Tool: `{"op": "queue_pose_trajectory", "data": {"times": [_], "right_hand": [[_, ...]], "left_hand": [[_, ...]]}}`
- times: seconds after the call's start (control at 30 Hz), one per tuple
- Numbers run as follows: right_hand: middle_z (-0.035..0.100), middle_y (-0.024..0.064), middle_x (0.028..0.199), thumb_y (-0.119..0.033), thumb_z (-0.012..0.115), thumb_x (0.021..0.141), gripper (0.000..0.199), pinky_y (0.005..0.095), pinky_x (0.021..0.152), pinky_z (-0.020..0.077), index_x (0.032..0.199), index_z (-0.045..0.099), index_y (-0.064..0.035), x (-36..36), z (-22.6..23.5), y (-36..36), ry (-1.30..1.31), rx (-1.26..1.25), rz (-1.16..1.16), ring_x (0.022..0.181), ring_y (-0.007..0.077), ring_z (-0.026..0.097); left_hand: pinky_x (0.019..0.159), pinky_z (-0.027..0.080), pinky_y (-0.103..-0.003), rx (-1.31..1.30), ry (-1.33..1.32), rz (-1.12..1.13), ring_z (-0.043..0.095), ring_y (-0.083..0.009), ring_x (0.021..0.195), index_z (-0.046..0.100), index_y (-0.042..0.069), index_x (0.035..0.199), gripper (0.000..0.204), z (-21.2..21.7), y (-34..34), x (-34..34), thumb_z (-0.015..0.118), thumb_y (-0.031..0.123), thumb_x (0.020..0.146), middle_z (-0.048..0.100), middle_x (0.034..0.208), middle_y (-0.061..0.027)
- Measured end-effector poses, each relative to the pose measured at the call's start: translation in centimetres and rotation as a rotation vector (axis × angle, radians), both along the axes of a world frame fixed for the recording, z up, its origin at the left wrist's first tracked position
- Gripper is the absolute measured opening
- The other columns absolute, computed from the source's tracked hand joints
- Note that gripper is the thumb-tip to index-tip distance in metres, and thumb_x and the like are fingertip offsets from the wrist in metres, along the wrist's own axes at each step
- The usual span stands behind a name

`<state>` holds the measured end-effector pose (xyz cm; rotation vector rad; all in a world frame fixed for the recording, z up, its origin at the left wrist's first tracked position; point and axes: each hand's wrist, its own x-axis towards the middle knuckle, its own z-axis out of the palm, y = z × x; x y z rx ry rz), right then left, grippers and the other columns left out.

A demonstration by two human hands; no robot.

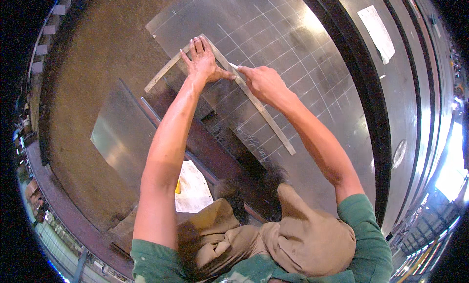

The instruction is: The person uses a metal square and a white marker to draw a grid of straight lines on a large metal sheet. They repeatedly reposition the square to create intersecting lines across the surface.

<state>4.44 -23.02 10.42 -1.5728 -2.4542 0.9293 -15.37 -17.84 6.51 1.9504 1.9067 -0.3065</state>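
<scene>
A large grey metal plate (pixel 312 141) lies in front of me, crossed by a grid of thin white lines. On its near left edge rests a flat L-shaped metal square (pixel 271 122), its corner at the far end. My left hand (pixel 202 65) presses on the square by that corner, fingers and thumb spread. Pinched in my right hand (pixel 265 83) is a slim white chalk stick (pixel 233 66). Its tip touches or nearly touches the plate beside the square's long arm. The square's shorter arm reaches out to the left, beyond the plate's edge.
My bent knees (pixel 312 234) are close to the plate. A smaller metal sheet (pixel 122 131) and a paper sheet (pixel 193 192) lie to the left. Dark bars (pixel 364 87) separate more plates at right, one bearing a white paper (pixel 377 33). Brown flooring (pixel 88 87) extends at far left.
</scene>
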Motion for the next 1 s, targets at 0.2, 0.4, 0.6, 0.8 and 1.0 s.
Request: {"op": "queue_pose_trajectory", "data": {"times": [0.2, 0.4, 0.6, 0.8, 1.0], "right_hand": [[0.069, 0.0241, 0.087, -0.016, 0.052, 0.089, 0.036, 0.0543, 0.074, 0.0536, 0.122, 0.064, -0.0087, 2.6, 0.8, -3.3, -0.028, -0.081, -0.001, 0.085, 0.0431, 0.068], [0.066, 0.0233, 0.086, -0.012, 0.053, 0.088, 0.042, 0.0531, 0.074, 0.0509, 0.130, 0.060, -0.0086, 5.8, 2.5, -7.2, -0.073, -0.153, 0.023, 0.084, 0.0423, 0.065], [0.064, 0.0200, 0.083, -0.009, 0.054, 0.090, 0.046, 0.0502, 0.074, 0.0494, 0.136, 0.056, -0.0082, 9.8, 3.6, -12.9, -0.143, -0.254, 0.021, 0.082, 0.0386, 0.062], [0.066, 0.0196, 0.086, -0.012, 0.054, 0.090, 0.049, 0.0498, 0.075, 0.0518, 0.139, 0.054, -0.0106, 13.0, 5.1, -17.9, -0.220, -0.384, 0.008, 0.085, 0.0380, 0.063], [0.062, 0.0172, 0.078, -0.006, 0.055, 0.089, 0.044, 0.0475, 0.071, 0.0486, 0.134, 0.057, -0.0045, 15.2, 5.7, -21.5, -0.257, -0.378, 0.034, 0.076, 0.0352, 0.061]], "left_hand": [[0.116, 0.005, -0.070, 0.025, 0.002, -0.007, 0.004, -0.0426, 0.152, 0.001, -0.008, 0.155, 0.163, 0.0, -0.2, -0.3, 0.086, 0.075, 0.043, 0.007, 0.163, -0.0299], [0.116, 0.005, -0.071, 0.030, 0.003, -0.014, 0.004, -0.0426, 0.152, 0.000, -0.008, 0.155, 0.163, -0.3, -0.3, 0.0, 0.084, 0.077, 0.043, 0.006, 0.163, -0.0299], [0.115, 0.003, -0.072, 0.021, 0.028, -0.014, 0.004, -0.0416, 0.153, -0.001, -0.007, 0.155, 0.164, -0.7, -0.2, -0.1, 0.084, 0.078, 0.043, 0.006, 0.163, -0.0291], [0.115, 0.005, -0.073, 0.016, 0.051, -0.013, 0.004, -0.0416, 0.153, -0.001, -0.006, 0.156, 0.165, -0.6, -0.1, -0.2, 0.083, 0.080, 0.042, 0.005, 0.163, -0.0289], [0.115, 0.005, -0.072, 0.032, 0.049, -0.011, 0.005, -0.0417, 0.153, 0.000, -0.006, 0.156, 0.165, -0.7, -0.1, -0.1, 0.084, 0.078, 0.042, 0.007, 0.163, -0.0290]]}}
